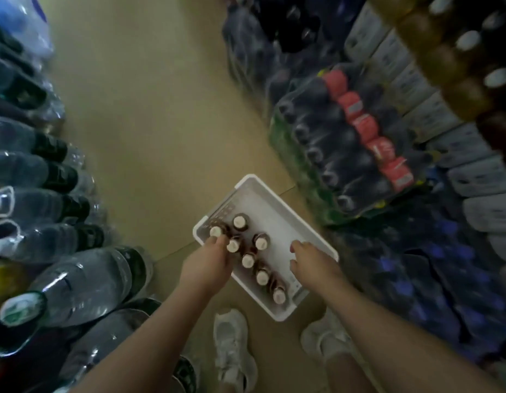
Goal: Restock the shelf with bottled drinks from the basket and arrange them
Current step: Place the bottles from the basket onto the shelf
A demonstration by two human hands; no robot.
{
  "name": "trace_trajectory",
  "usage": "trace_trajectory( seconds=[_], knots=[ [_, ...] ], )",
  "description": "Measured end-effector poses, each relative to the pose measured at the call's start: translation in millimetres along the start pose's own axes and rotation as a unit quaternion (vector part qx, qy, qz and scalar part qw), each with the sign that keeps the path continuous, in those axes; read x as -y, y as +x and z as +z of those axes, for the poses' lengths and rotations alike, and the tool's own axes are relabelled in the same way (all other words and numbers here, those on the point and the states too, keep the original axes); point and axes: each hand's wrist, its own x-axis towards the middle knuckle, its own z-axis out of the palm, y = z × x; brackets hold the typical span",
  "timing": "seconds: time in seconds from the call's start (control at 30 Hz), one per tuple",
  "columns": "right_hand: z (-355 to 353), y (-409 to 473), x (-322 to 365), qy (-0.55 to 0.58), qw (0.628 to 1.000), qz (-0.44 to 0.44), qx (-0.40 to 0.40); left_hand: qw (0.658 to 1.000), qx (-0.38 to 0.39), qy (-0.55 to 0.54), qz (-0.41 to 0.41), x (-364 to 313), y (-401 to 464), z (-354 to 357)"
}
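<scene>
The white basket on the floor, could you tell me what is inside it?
The white basket holds seven white-capped bottles, upright. The left hand covers part of its near-left corner.

A basket sits on the floor just ahead of two shoes, bottles standing in its left half, with water bottles stacked to the left and wrapped packs to the right.

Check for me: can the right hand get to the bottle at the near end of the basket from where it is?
Probably yes. The right hand hovers open over the bare side of the white basket, and the nearest bottle stands just beside its wrist with its cap exposed. The left hand is busy at the far bottles.
</scene>
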Motion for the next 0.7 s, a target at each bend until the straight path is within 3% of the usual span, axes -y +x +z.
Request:
trace_trajectory(
  seconds=[0.2,0.33,0.57,0.7],
  knots=[
    [56.3,103.9,35.1,-0.108,0.992,-0.046,-0.053,0.998,-0.046,-0.043,0.024,29.2,80.3,54.2],
    [74.9,141.2,43.3,-0.146,0.978,-0.145,-0.018,0.993,-0.088,-0.07,0.033,28.0,116.3,64.8],
    [85.9,133.2,4.6,-0.102,0.987,-0.119,-0.032,0.998,0.003,0.043,0.045,17.1,165.2,94.5],
    [77.0,118.4,-29.9,-0.065,0.994,-0.089,-0.022,0.997,0.021,0.069,0.006,5.1,172.7,104.5]
  ],
)
